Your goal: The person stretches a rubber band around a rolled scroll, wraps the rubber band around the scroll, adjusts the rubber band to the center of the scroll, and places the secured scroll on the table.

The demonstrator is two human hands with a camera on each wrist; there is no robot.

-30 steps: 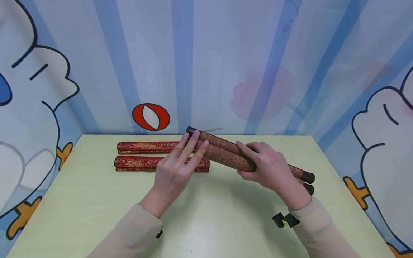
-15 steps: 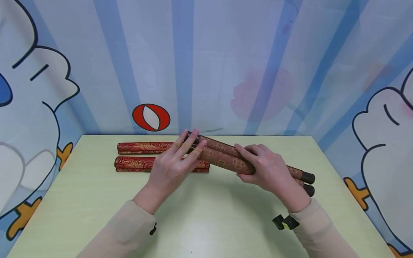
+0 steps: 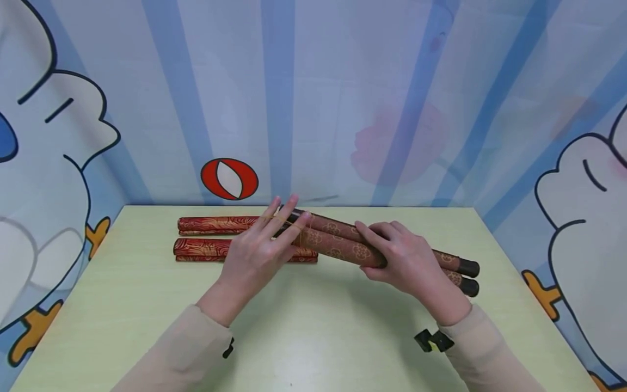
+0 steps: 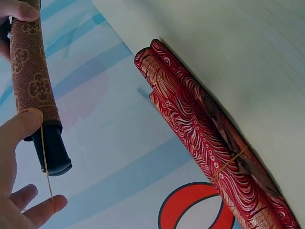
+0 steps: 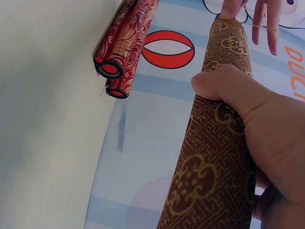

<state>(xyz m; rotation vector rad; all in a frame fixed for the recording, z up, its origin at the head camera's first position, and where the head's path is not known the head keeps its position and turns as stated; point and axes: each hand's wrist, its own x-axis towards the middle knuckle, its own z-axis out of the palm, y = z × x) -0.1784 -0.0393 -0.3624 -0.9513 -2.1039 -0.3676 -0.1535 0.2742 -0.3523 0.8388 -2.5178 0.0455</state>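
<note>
A brown scroll point(image 3: 338, 246), rolled from both ends, has gold flower patterns and black rod ends. It slants above the table. My right hand point(image 3: 409, 264) grips it near the middle, thumb across the top roll in the right wrist view. At its far left end my left hand point(image 3: 252, 258) spreads fairly straight fingers. A thin elastic band point(image 4: 45, 152) stretches from the scroll to those fingers in the left wrist view, with the thumb point(image 4: 31, 120) pressing on the scroll near its black end. Part of the scroll is hidden under the right hand.
Two red scrolls, a rear one point(image 3: 215, 224) and a front one point(image 3: 201, 249), lie side by side on the pale table point(image 3: 294, 337), partly behind my left hand. A cartoon-printed backdrop point(image 3: 323, 98) stands along the table's back edge.
My left hand has shifted a little left and toward me, with the band stretched across its fingers. The scroll's left end has dipped slightly. My right hand keeps its grip.
</note>
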